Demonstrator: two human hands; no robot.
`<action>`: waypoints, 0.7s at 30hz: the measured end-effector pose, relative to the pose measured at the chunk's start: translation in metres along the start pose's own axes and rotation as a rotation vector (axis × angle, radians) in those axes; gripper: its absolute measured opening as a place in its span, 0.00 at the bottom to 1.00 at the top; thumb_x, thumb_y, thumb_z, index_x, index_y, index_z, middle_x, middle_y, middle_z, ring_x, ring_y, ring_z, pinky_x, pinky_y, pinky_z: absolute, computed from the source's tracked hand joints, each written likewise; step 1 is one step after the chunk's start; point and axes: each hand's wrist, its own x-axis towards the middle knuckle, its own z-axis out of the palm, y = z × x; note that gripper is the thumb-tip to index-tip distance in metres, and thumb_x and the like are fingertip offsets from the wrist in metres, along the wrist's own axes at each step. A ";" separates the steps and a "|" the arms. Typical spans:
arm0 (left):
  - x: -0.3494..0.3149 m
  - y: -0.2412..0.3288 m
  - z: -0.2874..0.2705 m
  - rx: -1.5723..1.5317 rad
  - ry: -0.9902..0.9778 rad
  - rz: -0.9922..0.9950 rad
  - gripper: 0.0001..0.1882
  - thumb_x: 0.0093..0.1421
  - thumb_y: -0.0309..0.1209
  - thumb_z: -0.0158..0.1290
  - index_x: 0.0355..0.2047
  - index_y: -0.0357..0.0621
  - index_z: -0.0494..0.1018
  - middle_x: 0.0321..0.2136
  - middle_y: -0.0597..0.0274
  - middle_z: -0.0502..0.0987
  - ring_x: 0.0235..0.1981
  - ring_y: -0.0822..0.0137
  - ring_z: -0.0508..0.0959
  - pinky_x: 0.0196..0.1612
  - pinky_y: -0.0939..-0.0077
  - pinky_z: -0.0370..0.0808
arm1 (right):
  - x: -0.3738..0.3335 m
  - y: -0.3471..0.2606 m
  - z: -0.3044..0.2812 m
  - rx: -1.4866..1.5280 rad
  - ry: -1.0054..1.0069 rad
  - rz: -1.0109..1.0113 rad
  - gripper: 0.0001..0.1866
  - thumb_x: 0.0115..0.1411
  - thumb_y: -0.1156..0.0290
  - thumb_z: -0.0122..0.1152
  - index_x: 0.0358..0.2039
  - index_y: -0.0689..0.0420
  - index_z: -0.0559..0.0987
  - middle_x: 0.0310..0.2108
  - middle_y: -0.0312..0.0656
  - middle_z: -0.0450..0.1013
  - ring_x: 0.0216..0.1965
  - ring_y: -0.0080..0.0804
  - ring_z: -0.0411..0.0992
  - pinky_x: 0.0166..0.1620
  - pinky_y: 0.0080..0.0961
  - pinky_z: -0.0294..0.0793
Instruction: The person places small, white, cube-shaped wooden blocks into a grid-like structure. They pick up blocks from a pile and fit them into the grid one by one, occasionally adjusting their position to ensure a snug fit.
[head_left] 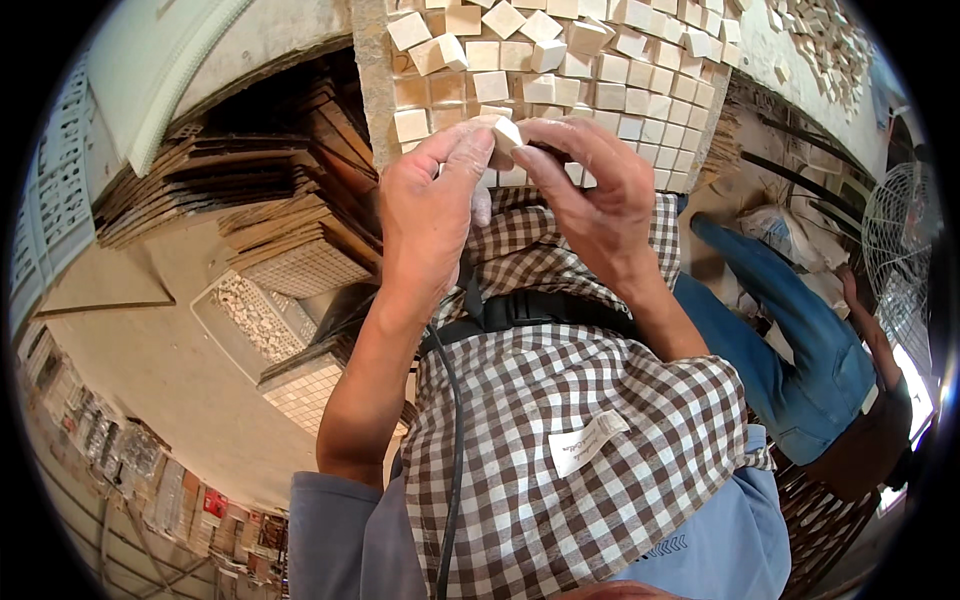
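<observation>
Between my two hands, a small cream square tile (508, 135) is held up at a tilt. My left hand (432, 195) pinches it with thumb and fingertips. The fingertips and thumb of my right hand (607, 185) close on its other side. Both hands look dusted with pale powder. Just beyond them lies a board (373, 110) covered with similar tiles. On its right and near part the tiles sit in neat rows; toward the far left many lie loose, tilted or overlapping. Some cells at the board's left show no tile.
Stacked boards (190, 180) stand to my left, beside a white basket (205, 318) of small tile pieces. More loose tiles (825, 55) are heaped at the far right. A person in blue trousers (800, 370) is close on my right, near a wire-caged fan (897, 225).
</observation>
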 end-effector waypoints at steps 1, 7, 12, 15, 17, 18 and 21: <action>-0.002 0.003 -0.001 -0.028 -0.015 -0.027 0.18 0.73 0.36 0.59 0.54 0.34 0.82 0.24 0.72 0.77 0.19 0.83 0.69 0.21 0.87 0.59 | 0.001 0.001 0.002 -0.040 0.027 -0.056 0.11 0.60 0.77 0.74 0.43 0.59 0.85 0.32 0.42 0.81 0.33 0.32 0.81 0.34 0.26 0.78; -0.007 0.008 -0.011 -0.081 -0.068 -0.050 0.18 0.73 0.31 0.58 0.58 0.34 0.79 0.27 0.68 0.81 0.18 0.82 0.72 0.18 0.89 0.58 | 0.000 0.005 0.006 -0.069 0.030 -0.190 0.16 0.56 0.79 0.76 0.45 0.58 0.85 0.38 0.43 0.81 0.36 0.36 0.81 0.35 0.29 0.80; -0.008 0.009 -0.019 -0.099 -0.077 -0.053 0.20 0.71 0.30 0.57 0.58 0.30 0.78 0.30 0.66 0.82 0.20 0.82 0.73 0.20 0.86 0.62 | -0.006 0.003 0.000 -0.029 -0.050 0.016 0.26 0.55 0.80 0.78 0.56 0.60 0.83 0.43 0.41 0.82 0.39 0.27 0.80 0.43 0.25 0.80; -0.008 0.010 -0.018 -0.065 -0.076 -0.030 0.20 0.72 0.31 0.57 0.59 0.31 0.78 0.30 0.65 0.82 0.20 0.81 0.74 0.22 0.85 0.65 | -0.005 0.003 -0.001 -0.033 -0.073 -0.003 0.27 0.56 0.79 0.78 0.57 0.59 0.83 0.43 0.41 0.82 0.38 0.27 0.79 0.42 0.25 0.80; -0.008 0.009 -0.019 0.034 -0.066 -0.007 0.20 0.72 0.31 0.56 0.60 0.32 0.78 0.30 0.66 0.81 0.20 0.80 0.74 0.23 0.84 0.67 | -0.002 0.002 0.000 -0.057 -0.078 -0.042 0.26 0.56 0.79 0.78 0.56 0.58 0.83 0.42 0.41 0.82 0.37 0.28 0.79 0.41 0.25 0.79; -0.007 0.009 -0.019 0.083 -0.060 0.004 0.20 0.72 0.32 0.56 0.60 0.32 0.78 0.30 0.66 0.81 0.21 0.80 0.75 0.24 0.84 0.68 | 0.000 0.002 0.002 -0.086 -0.078 -0.067 0.26 0.55 0.79 0.78 0.56 0.57 0.84 0.42 0.41 0.82 0.36 0.29 0.78 0.40 0.25 0.79; -0.009 0.007 -0.021 0.131 -0.043 0.024 0.20 0.73 0.32 0.55 0.60 0.34 0.78 0.28 0.68 0.80 0.22 0.81 0.75 0.25 0.84 0.69 | 0.003 0.003 0.008 -0.156 -0.083 -0.130 0.24 0.54 0.79 0.78 0.52 0.56 0.85 0.41 0.41 0.81 0.35 0.30 0.78 0.39 0.26 0.79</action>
